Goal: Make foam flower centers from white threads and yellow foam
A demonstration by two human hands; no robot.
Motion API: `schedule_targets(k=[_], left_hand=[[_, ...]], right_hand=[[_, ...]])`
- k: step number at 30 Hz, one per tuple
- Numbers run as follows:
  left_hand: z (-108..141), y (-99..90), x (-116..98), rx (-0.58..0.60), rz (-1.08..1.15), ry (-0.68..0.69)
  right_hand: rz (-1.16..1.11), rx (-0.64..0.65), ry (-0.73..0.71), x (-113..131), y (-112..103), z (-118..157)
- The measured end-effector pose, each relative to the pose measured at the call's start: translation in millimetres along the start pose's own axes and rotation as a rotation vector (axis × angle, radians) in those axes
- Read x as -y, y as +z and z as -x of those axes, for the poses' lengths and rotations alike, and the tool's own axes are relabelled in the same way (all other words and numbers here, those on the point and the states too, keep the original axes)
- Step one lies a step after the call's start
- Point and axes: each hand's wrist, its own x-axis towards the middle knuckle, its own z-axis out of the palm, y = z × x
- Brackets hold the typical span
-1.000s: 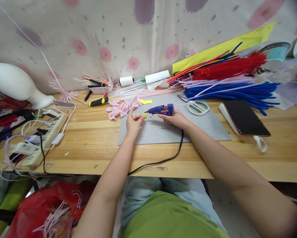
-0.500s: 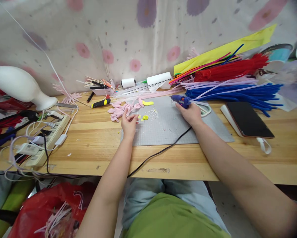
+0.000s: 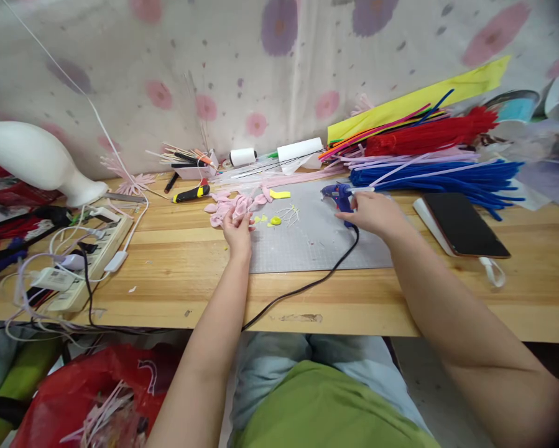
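My left hand [image 3: 239, 235] is at the near edge of a pile of pink fuzzy petal-like pieces [image 3: 221, 205]. Its fingers are curled in, and whatever lies between them is too small to make out. My right hand [image 3: 375, 213] has its fingers apart beside a blue glue gun [image 3: 339, 194], the thumb across the handle and the fingers by the white glue stick at its back. The gun rests on a grey cutting mat [image 3: 302, 249]. Between the hands lie a round yellow piece [image 3: 275, 221], thin white stamen-like strands [image 3: 288, 214] and a yellow strip [image 3: 280, 195].
The gun's black cord [image 3: 302, 289] crosses the table's front. Pipe cleaners in blue [image 3: 438, 180] and red [image 3: 428, 137] are stacked at back right, near a phone [image 3: 466, 224]. A power strip [image 3: 92, 264], a white foam head [image 3: 32, 155] and a yellow-black cutter [image 3: 190, 193] are at left.
The glue gun has turned so its handle points toward me, and my right hand's grip on it has loosened, fingers now spread. My left hand has shifted slightly left, toward the pink pieces.
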Motion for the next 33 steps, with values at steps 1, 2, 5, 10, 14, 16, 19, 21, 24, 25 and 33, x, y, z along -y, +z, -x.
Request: schedule_targets(k=[1,2,5,10,14,16,19,21,24,25,33], left_hand=[[0,0.3,0,0.002,0.001,-0.005],[1,0.5,0,0.004,-0.001,-0.007],[2,1.0,1,0.021,-0.016,-0.006],[2,-0.3,5,0.053,-0.045,0.014],[0,-2.0,7,0.056,-0.04,0.025],[-1,-2.2,8,0.046,-0.035,0.025],[-1,-1.9,8,0.043,-0.041,0.026],[0,-1.7,8,0.049,-0.051,0.026],[1,-1.7,8,0.057,-0.057,0.019],[1,-1.8,8,0.059,-0.058,0.016],[3,-1.4,11,0.147,-0.107,0.056]], right_hand=[[-0.011,0.058,-0.038,8,-3,1],[-0.036,0.082,-0.1,17,-4,2],[-0.159,0.059,-0.383,55,7,0],[-0.177,0.112,-0.709,110,43,-18],[-0.057,0.116,-0.837,129,55,-36],[0.009,0.143,-0.876,133,55,-41],[0.073,0.185,-0.906,134,52,-44],[0.087,0.21,-0.922,135,51,-44],[0.015,0.224,-0.903,135,50,-44],[-0.048,0.223,-0.877,134,51,-44],[-1.006,0.211,-0.245,113,53,-34]])
